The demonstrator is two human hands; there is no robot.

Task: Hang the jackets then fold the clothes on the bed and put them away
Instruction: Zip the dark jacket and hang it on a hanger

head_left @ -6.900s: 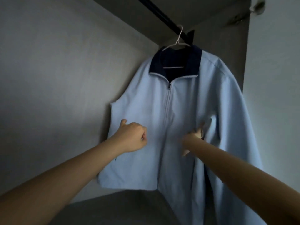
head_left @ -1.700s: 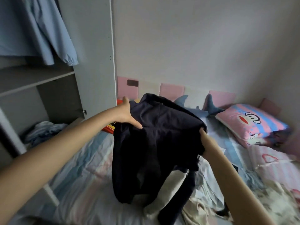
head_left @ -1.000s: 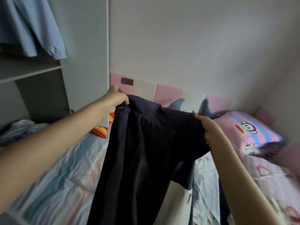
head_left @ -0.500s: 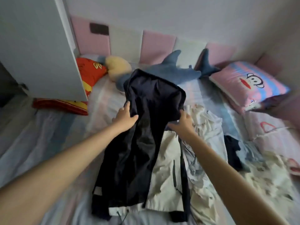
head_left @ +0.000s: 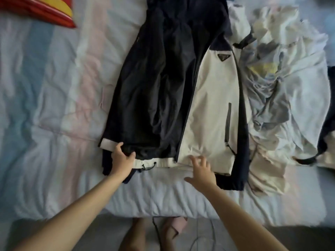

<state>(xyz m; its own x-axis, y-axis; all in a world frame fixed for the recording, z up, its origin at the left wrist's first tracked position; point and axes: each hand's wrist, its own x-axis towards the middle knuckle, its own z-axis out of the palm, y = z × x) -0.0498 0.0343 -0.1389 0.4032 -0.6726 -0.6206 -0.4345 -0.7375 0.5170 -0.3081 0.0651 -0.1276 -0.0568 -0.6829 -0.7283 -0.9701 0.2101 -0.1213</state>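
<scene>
Navy and white cloth fills my view: the jacket (head_left: 208,109) lies flat on the bed (head_left: 54,115), collar end away from me and hem toward the near edge. A navy panel covers its left half, and the white front shows on the right. My left hand (head_left: 123,159) grips the lower edge of the navy panel, thumb on top and fingers curled round the cloth. My right hand (head_left: 201,169) is spread wide and holds nothing, just over the white hem. It is blurred, so I cannot tell whether the fingertips touch. A crumpled pile of pale clothes (head_left: 282,84) lies against the jacket's right side. A red and yellow cushion (head_left: 36,9) sits at the far left.
</scene>
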